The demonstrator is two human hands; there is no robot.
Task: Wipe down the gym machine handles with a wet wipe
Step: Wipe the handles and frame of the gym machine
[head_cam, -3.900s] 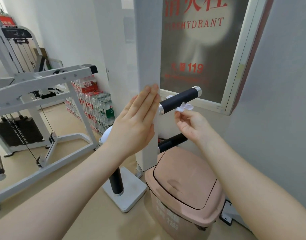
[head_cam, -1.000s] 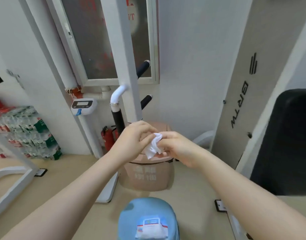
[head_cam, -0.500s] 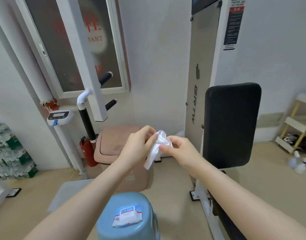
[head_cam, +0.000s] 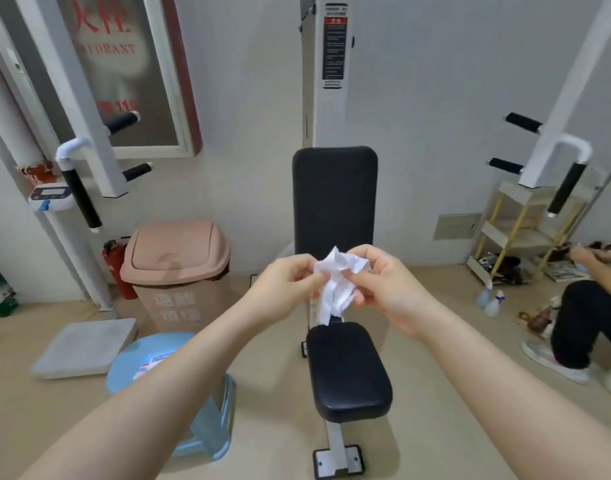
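White wet wipe [head_cam: 335, 285] pinched between both hands.

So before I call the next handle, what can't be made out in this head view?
- Wet wipe: crumpled between the left hand and right hand; whether it is soiled or still damp cannot be told.
- Wipes pack on the blue stool: mostly hidden by the left forearm.
- Machine label: print too small to read.
- Right-side handles: wiped or not, cannot tell.
- Seated person: cut off by the right edge.
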